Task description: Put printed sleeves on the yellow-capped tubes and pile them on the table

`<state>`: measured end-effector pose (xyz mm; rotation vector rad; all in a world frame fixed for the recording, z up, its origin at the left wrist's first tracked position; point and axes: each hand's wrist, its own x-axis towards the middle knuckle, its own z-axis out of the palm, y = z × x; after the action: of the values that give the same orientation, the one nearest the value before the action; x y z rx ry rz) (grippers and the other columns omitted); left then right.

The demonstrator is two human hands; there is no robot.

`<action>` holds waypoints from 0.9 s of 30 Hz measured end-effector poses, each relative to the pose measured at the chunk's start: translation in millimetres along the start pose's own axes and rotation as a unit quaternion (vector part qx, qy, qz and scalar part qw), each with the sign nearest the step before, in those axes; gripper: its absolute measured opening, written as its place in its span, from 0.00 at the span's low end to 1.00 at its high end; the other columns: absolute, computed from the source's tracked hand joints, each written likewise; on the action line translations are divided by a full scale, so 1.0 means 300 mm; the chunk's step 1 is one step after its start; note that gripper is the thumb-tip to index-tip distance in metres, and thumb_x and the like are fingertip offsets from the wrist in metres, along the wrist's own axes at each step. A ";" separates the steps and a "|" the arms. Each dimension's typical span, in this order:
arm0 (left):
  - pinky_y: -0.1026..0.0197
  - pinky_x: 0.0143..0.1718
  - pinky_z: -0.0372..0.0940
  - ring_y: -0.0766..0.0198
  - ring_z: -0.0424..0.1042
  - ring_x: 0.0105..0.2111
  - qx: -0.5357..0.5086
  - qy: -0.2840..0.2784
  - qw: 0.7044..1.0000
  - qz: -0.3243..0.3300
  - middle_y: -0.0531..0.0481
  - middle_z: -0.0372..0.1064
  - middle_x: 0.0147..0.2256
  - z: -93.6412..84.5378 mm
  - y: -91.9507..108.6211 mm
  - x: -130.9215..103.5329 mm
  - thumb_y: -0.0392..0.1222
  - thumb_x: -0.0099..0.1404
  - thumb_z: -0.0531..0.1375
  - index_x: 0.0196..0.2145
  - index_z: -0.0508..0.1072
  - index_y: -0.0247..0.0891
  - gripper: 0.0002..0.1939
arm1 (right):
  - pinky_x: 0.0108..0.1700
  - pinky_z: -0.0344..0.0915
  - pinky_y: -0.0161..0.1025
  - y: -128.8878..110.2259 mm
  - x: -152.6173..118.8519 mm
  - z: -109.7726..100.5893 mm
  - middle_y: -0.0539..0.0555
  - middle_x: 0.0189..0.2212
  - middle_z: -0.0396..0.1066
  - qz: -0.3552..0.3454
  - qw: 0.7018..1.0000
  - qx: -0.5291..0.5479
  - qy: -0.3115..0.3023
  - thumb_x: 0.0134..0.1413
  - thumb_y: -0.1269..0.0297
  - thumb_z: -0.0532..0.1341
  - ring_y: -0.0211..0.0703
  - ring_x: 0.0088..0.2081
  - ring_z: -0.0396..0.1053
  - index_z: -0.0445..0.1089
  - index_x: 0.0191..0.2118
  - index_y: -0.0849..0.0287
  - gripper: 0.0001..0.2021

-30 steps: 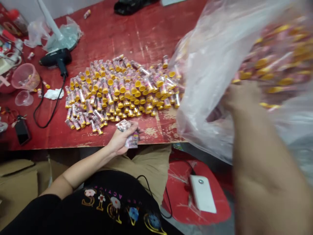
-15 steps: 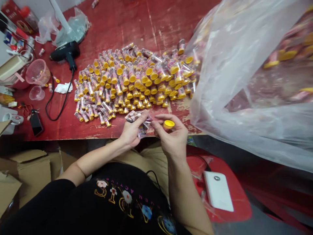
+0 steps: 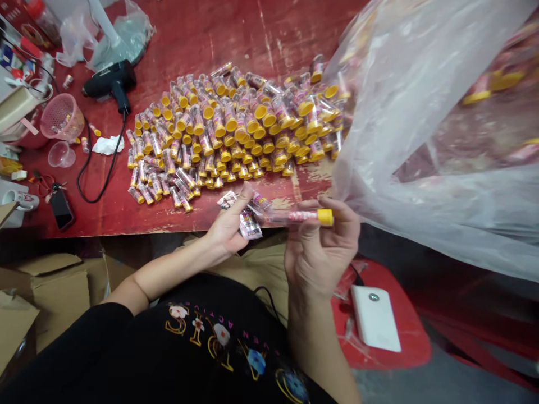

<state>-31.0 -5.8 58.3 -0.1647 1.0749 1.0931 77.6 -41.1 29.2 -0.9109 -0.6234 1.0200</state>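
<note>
My left hand [image 3: 227, 229] pinches several printed clear plastic sleeves [image 3: 250, 225] between thumb and fingers, above the table's front edge. A clear tube with a yellow cap [image 3: 309, 216] lies level in my right hand [image 3: 322, 255], closed around its capped end. Small pink and white pieces fill the part near the cap. The tube's other end points left and meets the sleeves; whether it is inside one I cannot tell. Beyond my hands, a big pile of similar yellow-capped tubes [image 3: 227, 126] covers the middle of the red table [image 3: 202, 33].
A large translucent plastic bag [image 3: 366, 151] holding more tubes stands on the right. At the left lie a black heat gun [image 3: 113, 84] with its cord, a pink basket [image 3: 62, 115] and a phone [image 3: 62, 210]. A white power bank [image 3: 376, 318] rests on a red stool [image 3: 410, 336].
My right hand has moved right, and the capped tube has turned lengthwise toward my left hand, its cap now facing right. My left hand keeps holding the sleeves.
</note>
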 end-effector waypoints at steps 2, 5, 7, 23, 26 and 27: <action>0.63 0.38 0.72 0.67 0.76 0.29 0.004 -0.005 1.000 -0.008 0.50 0.77 0.30 0.006 -0.008 -0.014 0.48 0.63 0.75 0.32 0.75 0.34 0.17 | 0.39 0.73 0.33 0.010 -0.004 -0.004 0.49 0.39 0.78 -0.002 1.000 0.010 0.020 0.49 0.53 0.79 0.34 0.36 0.74 0.80 0.45 0.50 0.19; 0.63 0.39 0.72 0.69 0.74 0.26 0.003 -0.010 1.000 0.006 0.54 0.74 0.27 0.011 -0.020 -0.029 0.47 0.62 0.76 0.31 0.74 0.35 0.17 | 0.25 0.63 0.28 0.001 -0.015 -0.015 0.47 0.38 0.79 0.009 0.999 0.021 0.024 0.49 0.55 0.80 0.28 0.25 0.67 0.80 0.45 0.49 0.18; 0.62 0.41 0.73 0.67 0.76 0.28 0.004 -0.022 0.999 0.024 0.54 0.74 0.27 0.010 -0.026 -0.032 0.48 0.60 0.77 0.32 0.74 0.35 0.18 | 0.22 0.60 0.27 -0.011 -0.023 -0.022 0.46 0.38 0.79 0.041 0.998 0.036 0.012 0.49 0.55 0.79 0.25 0.21 0.63 0.80 0.45 0.49 0.18; 0.65 0.32 0.68 0.72 0.69 0.24 0.049 -0.060 0.996 0.041 0.55 0.74 0.28 -0.011 -0.042 -0.018 0.51 0.52 0.80 0.31 0.74 0.34 0.24 | 0.44 0.83 0.50 0.030 -0.069 -0.111 0.58 0.47 0.81 -0.181 0.945 -0.270 0.028 0.63 0.58 0.70 0.51 0.46 0.82 0.81 0.51 0.55 0.14; 0.64 0.36 0.70 0.71 0.72 0.27 0.055 -0.089 0.992 0.067 0.54 0.76 0.31 -0.011 -0.049 -0.012 0.49 0.49 0.82 0.33 0.74 0.34 0.25 | 0.48 0.84 0.54 0.031 -0.082 -0.139 0.59 0.51 0.80 -0.161 0.950 -0.266 0.033 0.64 0.59 0.69 0.53 0.50 0.82 0.79 0.56 0.55 0.16; 0.63 0.37 0.71 0.70 0.73 0.28 0.063 -0.099 0.990 0.075 0.53 0.77 0.32 -0.010 -0.051 -0.008 0.49 0.49 0.82 0.33 0.75 0.34 0.25 | 0.48 0.84 0.55 0.030 -0.083 -0.147 0.59 0.52 0.80 -0.142 0.955 -0.259 0.017 0.66 0.59 0.67 0.53 0.50 0.82 0.79 0.58 0.55 0.17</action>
<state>-21.1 -16.8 53.0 0.1243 0.9850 1.1459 98.5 -76.8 -1.1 -1.2495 -0.9880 0.5838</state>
